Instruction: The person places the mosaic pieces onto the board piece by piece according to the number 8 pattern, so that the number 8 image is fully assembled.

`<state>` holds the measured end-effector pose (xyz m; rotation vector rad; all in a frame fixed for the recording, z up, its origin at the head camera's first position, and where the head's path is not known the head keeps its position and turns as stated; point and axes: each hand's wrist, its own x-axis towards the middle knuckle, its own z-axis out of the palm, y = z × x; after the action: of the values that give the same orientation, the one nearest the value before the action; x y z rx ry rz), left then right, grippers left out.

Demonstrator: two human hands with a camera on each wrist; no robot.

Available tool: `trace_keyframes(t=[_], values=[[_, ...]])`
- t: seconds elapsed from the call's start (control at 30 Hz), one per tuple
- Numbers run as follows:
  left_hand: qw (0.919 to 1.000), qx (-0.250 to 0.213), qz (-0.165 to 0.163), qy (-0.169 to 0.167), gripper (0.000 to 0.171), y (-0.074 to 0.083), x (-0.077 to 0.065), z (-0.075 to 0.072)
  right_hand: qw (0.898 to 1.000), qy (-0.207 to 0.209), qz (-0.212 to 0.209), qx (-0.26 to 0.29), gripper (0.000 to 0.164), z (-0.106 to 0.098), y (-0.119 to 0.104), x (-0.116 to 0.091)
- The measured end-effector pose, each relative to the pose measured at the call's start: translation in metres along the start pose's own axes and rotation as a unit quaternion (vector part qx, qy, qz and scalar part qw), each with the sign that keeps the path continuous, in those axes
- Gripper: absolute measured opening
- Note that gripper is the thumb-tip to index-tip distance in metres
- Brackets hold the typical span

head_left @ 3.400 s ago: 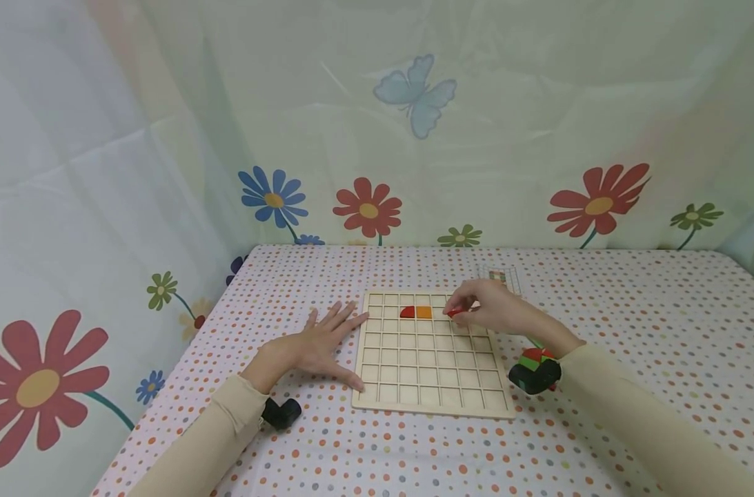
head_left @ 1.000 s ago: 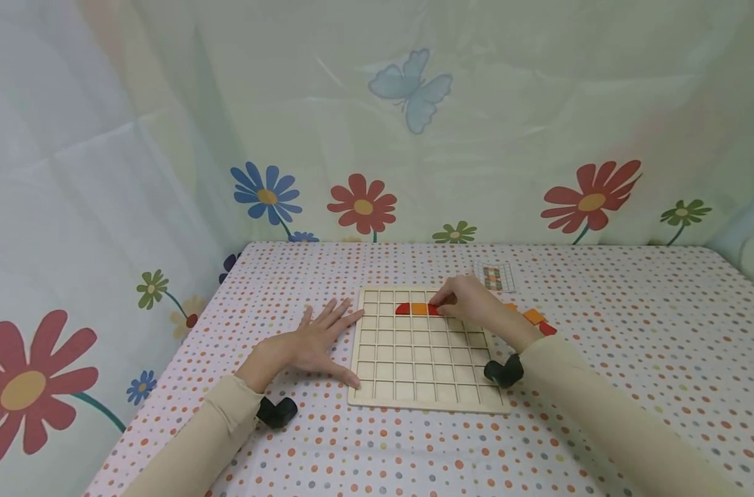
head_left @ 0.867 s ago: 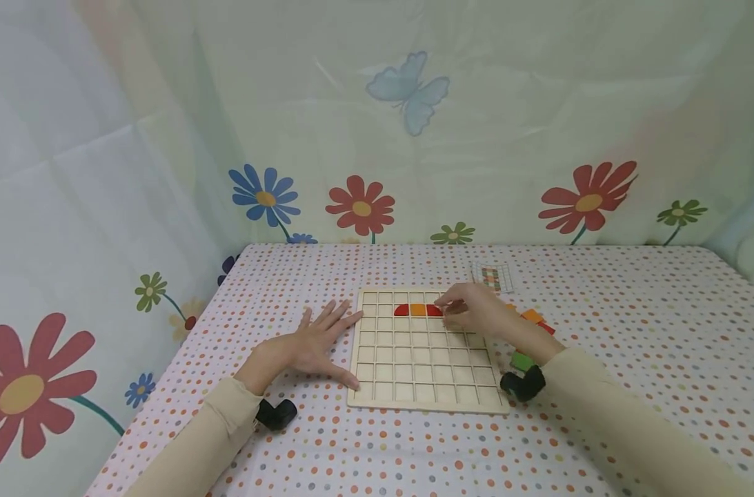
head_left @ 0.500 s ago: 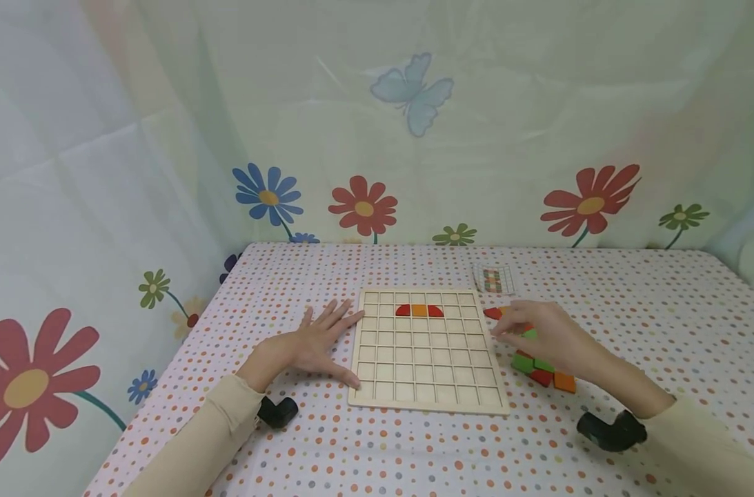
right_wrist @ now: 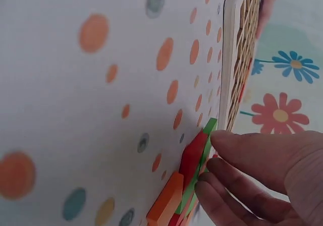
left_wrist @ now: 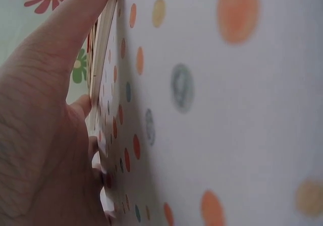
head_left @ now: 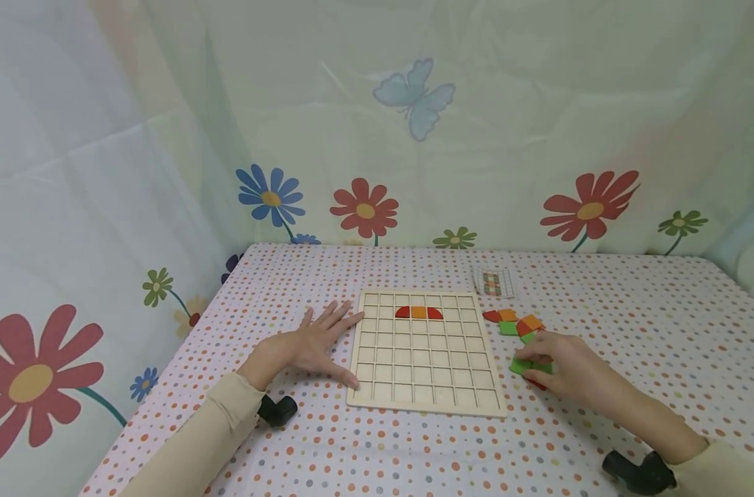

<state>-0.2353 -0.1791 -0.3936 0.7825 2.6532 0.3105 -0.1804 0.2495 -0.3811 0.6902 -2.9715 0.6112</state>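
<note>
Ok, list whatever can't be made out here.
Card, head view: too small to read its pattern in detail.
Tiles at the right hand, head view: partly hidden by that hand; whether it grips one is unclear, in the right wrist view too.
Board, left wrist view: seen nearly edge-on, partly behind the left hand, so its squares don't show.
Right sleeve, head view: cut off by the picture's edge.

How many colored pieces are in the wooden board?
3, in the second row from the far edge of the wooden board: left red piece, middle orange square, right red piece. None look hidden.
</note>
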Motion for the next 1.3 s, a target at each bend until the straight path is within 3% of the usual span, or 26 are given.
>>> trace_keyframes(t=[0.23, 0.77, 1.3], values=[[1.0000, -0.003, -0.005, 0.003, 0.121, -0.001, 0.000, 0.003, 1.000, 0.001, 0.016, -0.003, 0.021, 0.001, -0.004, 0.004], [0.9999, -0.009, -0.002, 0.007, 0.121, -0.003, -0.001, 0.002, 0.994, -0.085, 0.054, 0.038, 0.027, -0.008, -0.005, 0.019], [1.0000, -0.008, 0.000, 0.003, 0.121, 0.000, 0.000, -0.001, 0.995, -0.044, 0.064, 0.065, 0.029, -0.005, -0.001, 0.014]])
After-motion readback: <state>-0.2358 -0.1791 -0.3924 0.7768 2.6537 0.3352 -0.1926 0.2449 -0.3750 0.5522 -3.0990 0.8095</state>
